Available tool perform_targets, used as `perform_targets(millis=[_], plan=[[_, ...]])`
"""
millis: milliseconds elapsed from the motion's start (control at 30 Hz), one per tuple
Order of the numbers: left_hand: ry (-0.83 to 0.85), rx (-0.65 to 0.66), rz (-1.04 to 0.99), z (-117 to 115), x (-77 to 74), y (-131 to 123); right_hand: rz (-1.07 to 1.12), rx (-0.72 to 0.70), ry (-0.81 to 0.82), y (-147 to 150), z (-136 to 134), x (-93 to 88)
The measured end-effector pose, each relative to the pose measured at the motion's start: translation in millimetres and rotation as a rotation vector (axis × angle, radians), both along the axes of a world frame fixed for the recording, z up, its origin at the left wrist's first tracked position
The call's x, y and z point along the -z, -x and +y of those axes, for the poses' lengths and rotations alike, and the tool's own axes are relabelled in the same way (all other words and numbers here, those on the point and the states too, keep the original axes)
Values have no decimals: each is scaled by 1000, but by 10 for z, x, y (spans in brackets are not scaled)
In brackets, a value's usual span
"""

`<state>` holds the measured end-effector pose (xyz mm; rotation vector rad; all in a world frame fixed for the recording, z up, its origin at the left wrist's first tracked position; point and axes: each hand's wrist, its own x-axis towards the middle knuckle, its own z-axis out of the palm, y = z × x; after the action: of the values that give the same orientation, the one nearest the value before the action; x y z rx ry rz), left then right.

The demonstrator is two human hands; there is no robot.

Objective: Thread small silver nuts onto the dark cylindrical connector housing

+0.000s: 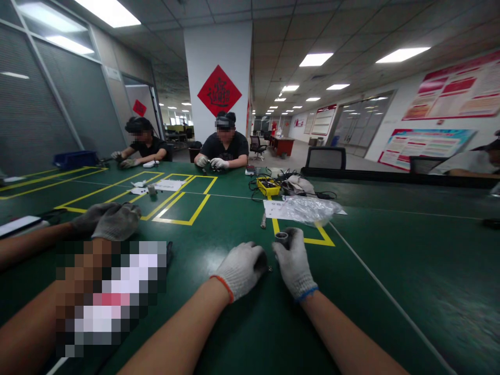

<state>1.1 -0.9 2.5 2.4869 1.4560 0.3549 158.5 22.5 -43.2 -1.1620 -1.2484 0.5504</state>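
**One held, one loose**

From my remote seat, the right hand (pixel 294 259) pinches a grey cylinder (pixel 281 238), open end up; the left hand (pixel 244 270) curls inward, its grip hidden, so I cannot tell; a small metal piece (pixel 270 269) seemingly lies between them on the green table (pixel 230 221); I judge the handling unfinished, both pieces apart.

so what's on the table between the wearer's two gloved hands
In the head view, a small metallic piece lies on the green tabletop between the left hand and the right hand, nearer the left; it is too small to identify.
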Motion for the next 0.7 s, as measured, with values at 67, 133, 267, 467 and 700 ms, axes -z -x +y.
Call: perform_targets(millis=[67,133,267,467,700], plan=[[-2,-13,1,-5,5,-3,28,19,52,32,-29,-39],[-6,-25,1,-13,4,-8,41,-14,67,71,-65,-91],[3,-34,9,-26,-8,-24,50,-93,76,112,-114,-159],[4,-46,58,-30,-1,-44,44,-84,70,77,-78,-96],[-3,-24,45,-62,-33,-42,34,-21,30,29,-20,-27]])
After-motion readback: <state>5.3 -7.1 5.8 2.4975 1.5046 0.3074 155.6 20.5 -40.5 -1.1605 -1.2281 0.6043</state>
